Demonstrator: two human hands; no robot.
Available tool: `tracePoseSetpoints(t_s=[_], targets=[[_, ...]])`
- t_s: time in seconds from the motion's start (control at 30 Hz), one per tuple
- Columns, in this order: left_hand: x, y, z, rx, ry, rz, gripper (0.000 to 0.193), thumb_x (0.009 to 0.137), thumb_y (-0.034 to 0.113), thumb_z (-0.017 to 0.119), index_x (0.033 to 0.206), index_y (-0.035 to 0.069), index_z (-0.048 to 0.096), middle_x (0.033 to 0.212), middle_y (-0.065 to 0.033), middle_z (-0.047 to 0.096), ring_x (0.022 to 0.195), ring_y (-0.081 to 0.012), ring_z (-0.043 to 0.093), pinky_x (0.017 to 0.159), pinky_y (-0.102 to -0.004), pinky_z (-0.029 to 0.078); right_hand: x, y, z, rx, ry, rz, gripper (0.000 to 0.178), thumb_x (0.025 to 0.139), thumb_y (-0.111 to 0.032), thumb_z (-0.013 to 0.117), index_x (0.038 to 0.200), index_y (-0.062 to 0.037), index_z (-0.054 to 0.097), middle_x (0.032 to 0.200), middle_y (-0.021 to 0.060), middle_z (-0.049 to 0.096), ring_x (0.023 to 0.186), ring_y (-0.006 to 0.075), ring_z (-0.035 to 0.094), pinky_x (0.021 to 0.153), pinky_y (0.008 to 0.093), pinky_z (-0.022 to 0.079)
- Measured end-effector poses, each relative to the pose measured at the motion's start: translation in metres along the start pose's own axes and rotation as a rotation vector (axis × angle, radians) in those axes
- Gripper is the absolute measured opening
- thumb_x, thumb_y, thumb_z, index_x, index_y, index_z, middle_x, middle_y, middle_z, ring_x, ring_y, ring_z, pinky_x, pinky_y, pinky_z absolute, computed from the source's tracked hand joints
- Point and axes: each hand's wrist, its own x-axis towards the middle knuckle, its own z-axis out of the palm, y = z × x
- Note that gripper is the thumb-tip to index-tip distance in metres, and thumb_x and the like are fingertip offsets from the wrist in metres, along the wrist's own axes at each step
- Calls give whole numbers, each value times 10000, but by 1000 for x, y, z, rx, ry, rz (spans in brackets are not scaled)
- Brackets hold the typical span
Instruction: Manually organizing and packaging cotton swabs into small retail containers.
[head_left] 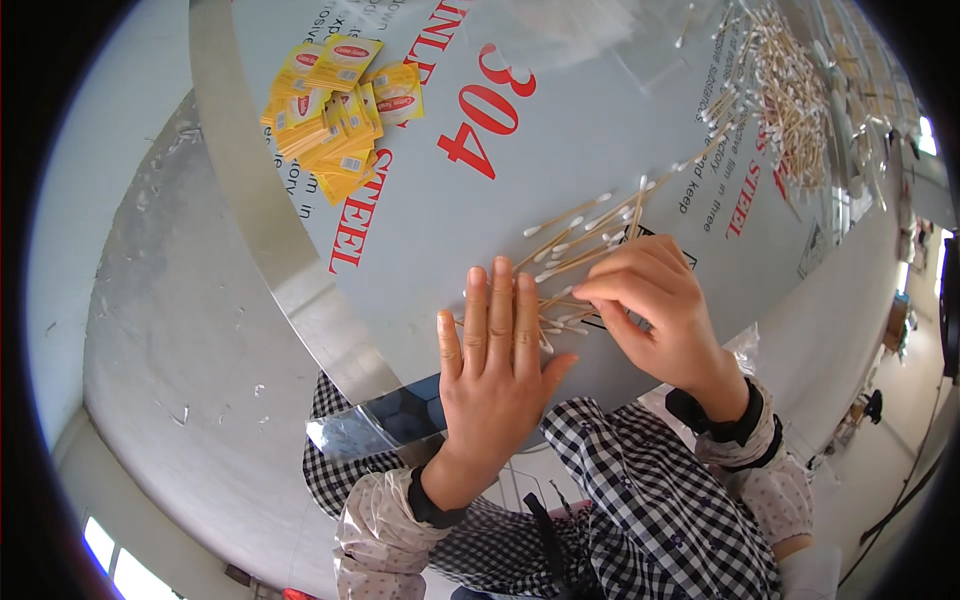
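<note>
My left hand [493, 375] lies flat at the near side of the metal-topped table [420, 230], its fingers stretched over a few wooden cotton swabs, parts of which they hide. Just to its right, my right hand [660, 305] is closed in a pinch, thumb against forefinger, on a thin swab by the left fingertips. Several loose cotton swabs [580, 262] with white tips fan out beyond both hands, pointing in differing directions. Some more stick out between the two hands.
A big heap of cotton swabs [790, 100] lies at the far right. Stacked yellow paper packets [340, 125] sit at the far left. Clear plastic film [570, 35] is at the back. The table's bare metal edge [265, 230] curves along the left, above the grey floor [190, 330].
</note>
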Motion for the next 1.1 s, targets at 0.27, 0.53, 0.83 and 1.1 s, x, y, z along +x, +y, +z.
tracePoseSetpoints(t_s=[0.27, 0.53, 0.83, 1.1], targets=[[1, 1, -1, 4, -21, 11, 836, 928, 582, 494, 1456, -56, 376, 1540, -239, 339, 1456, -393, 280, 1166, -575, 179, 35, 9, -11, -117, 2, -42, 194, 784, 36, 653, 940, -75, 625, 854, 32, 635, 798, 244, 578, 749, 381, 430], [15, 9, 0, -39, 7, -26, 876, 897, 574, 541, 1457, -73, 356, 1527, -265, 344, 1448, -395, 300, 1166, -574, 189, 48, 7, 1, -136, -37, -70, 166, 783, 62, 623, 885, -62, 580, 823, 49, 592, 825, 252, 555, 747, 361, 430], [11, -16, -21, -529, 231, 8, 742, 750, 189, 791, 1377, -40, 468, 1363, -219, 546, 1309, -390, 480, 1088, -557, 309, 38, -9, -15, 183, -10, 192, 51, 869, 24, 630, 912, 12, 605, 882, 77, 631, 823, 179, 593, 755, 286, 468], [28, -18, -24, -1028, 408, -134, 430, 717, -48, 783, 1127, 14, 674, 1004, -86, 693, 865, -224, 615, 754, -319, 478, 34, -42, -7, 462, -146, 373, 49, 880, 28, 638, 925, 14, 624, 869, 71, 650, 815, 156, 635, 753, 276, 495]])
